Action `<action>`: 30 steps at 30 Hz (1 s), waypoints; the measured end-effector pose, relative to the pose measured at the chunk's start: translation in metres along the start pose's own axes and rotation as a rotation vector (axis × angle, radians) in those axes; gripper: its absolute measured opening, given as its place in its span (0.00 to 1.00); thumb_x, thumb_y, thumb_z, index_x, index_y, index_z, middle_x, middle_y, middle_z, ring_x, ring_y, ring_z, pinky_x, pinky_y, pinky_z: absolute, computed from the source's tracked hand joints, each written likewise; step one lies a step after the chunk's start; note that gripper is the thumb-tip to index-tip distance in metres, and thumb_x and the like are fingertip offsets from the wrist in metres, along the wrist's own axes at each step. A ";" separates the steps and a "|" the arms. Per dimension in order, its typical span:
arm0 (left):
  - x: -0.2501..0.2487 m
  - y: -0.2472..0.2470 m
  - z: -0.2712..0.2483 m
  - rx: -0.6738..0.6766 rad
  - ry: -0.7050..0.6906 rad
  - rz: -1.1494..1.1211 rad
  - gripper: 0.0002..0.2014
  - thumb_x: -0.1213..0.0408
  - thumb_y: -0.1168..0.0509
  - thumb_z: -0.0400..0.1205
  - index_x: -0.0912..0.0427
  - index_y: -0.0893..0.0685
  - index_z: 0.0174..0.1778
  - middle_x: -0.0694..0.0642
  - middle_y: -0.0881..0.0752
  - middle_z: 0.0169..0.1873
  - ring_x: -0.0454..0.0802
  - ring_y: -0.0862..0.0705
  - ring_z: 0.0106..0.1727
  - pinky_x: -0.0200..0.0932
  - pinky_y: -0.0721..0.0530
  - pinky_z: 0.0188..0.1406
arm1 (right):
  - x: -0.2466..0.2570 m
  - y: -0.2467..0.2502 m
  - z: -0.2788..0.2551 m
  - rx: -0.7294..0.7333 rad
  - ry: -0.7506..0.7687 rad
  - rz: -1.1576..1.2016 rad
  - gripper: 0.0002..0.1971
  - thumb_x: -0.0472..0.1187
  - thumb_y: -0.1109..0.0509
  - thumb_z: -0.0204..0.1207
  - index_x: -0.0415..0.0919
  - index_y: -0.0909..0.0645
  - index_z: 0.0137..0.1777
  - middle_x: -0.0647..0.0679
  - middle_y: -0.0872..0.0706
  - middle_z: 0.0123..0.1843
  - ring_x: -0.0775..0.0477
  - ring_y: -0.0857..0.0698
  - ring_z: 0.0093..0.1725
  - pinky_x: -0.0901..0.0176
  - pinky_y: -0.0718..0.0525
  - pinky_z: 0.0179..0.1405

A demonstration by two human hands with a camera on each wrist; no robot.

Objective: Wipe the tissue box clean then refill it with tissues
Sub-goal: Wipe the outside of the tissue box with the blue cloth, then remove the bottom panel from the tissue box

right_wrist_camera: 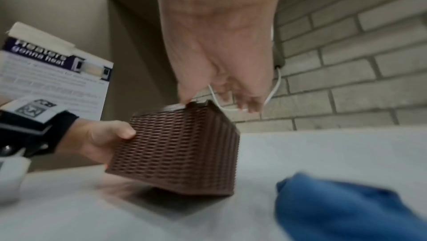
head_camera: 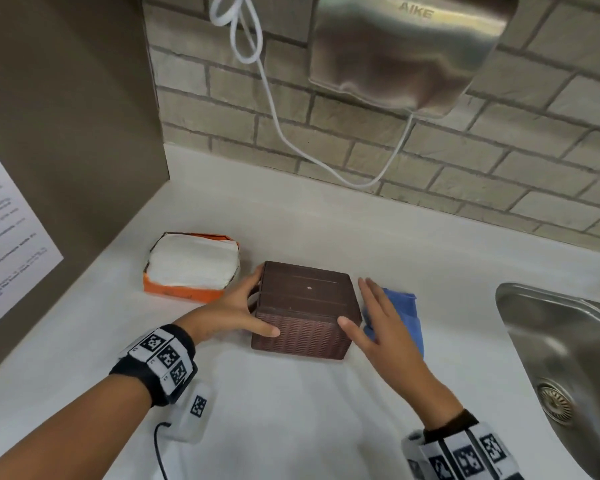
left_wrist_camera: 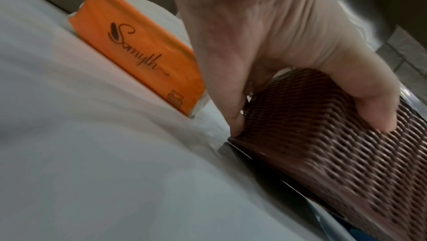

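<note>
Head view, white counter (head_camera: 291, 410); landmark: brown woven tissue box (head_camera: 305, 308).

Tissue box: standing on the counter in the head view, flat grooved face with a small centre hole turned up, woven walls at the sides. In the right wrist view (right_wrist_camera: 177, 150) near bottom edge tipped slightly off the counter, shadow beneath; blurred.

Left hand (head_camera: 231, 311): at the left wall of the box. Thumb (head_camera: 264, 330) laid across the near woven wall, fingers curled round the far left corner, box clamped between them. In the left wrist view (left_wrist_camera: 265, 44) thumb tip pressed on the weave, one fingertip wedged at the box's lower edge, box (left_wrist_camera: 335, 144) directly under the palm.

Right hand (head_camera: 381, 327): at the right wall of the box. Fingers straight and slightly spread, thumb tip touching the near right corner, long fingers lying alongside the right wall. In the right wrist view (right_wrist_camera: 219, 44) fingertips reaching over the top far edge of the box; not curled round it as far as visible.

Blue cloth (head_camera: 404, 317): crumpled on the counter just right of the box, partly under the right hand; apart from the box in the right wrist view (right_wrist_camera: 346, 208).

Orange tissue pack (head_camera: 191, 268): just left of the box, top torn open, white tissues exposed; close beside the left hand, "Somyth" lettering on its side in the left wrist view (left_wrist_camera: 138, 62).

Steel sink (head_camera: 568, 358): well right of the box.

Metal hand dryer (head_camera: 406, 50): on the brick wall behind the box, white cord (head_camera: 281, 133) looping down.

Printed notice (head_camera: 7, 230): on the panel far left of the box.
</note>
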State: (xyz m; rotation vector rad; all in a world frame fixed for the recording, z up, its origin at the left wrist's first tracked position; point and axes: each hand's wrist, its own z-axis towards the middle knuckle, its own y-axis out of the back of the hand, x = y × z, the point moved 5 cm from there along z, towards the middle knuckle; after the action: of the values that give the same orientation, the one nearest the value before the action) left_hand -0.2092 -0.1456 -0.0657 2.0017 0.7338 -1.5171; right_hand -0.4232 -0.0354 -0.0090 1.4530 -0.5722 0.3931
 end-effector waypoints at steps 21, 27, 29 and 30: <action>-0.002 0.003 0.002 0.036 0.019 -0.011 0.54 0.77 0.20 0.67 0.44 0.42 0.83 0.45 0.25 0.74 0.41 0.26 0.76 0.27 0.19 0.59 | 0.022 -0.018 0.031 0.151 0.648 -1.195 0.04 0.29 0.34 0.62 0.32 0.18 0.35 0.43 0.19 0.23 0.47 0.24 0.17 0.60 0.21 0.17; 0.008 0.007 0.000 -0.005 0.022 0.149 0.61 0.67 0.14 0.59 0.40 0.43 0.83 0.38 0.31 0.78 0.38 0.35 0.80 0.51 0.35 0.82 | 0.054 0.015 0.032 0.087 0.641 -1.176 0.13 0.25 0.28 0.43 0.41 0.24 0.25 0.48 0.25 0.18 0.48 0.28 0.13 0.65 0.41 0.15; 0.012 0.005 0.000 -0.010 0.018 0.176 0.62 0.67 0.14 0.59 0.34 0.46 0.82 0.32 0.36 0.79 0.35 0.40 0.81 0.44 0.38 0.82 | 0.060 0.033 0.039 0.084 0.573 -1.038 0.13 0.29 0.23 0.47 0.39 0.24 0.27 0.48 0.24 0.18 0.46 0.27 0.13 0.66 0.41 0.15; 0.012 0.003 0.000 -0.016 0.013 0.172 0.63 0.69 0.14 0.60 0.30 0.48 0.80 0.26 0.38 0.76 0.32 0.42 0.80 0.37 0.38 0.79 | 0.062 0.040 0.041 0.062 0.553 -0.960 0.13 0.31 0.21 0.52 0.38 0.25 0.29 0.47 0.23 0.19 0.45 0.28 0.13 0.65 0.41 0.15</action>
State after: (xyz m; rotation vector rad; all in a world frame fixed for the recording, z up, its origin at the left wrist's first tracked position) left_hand -0.2043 -0.1464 -0.0770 2.0088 0.5613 -1.3953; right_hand -0.4014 -0.0778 0.0603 1.4242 0.5880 0.0270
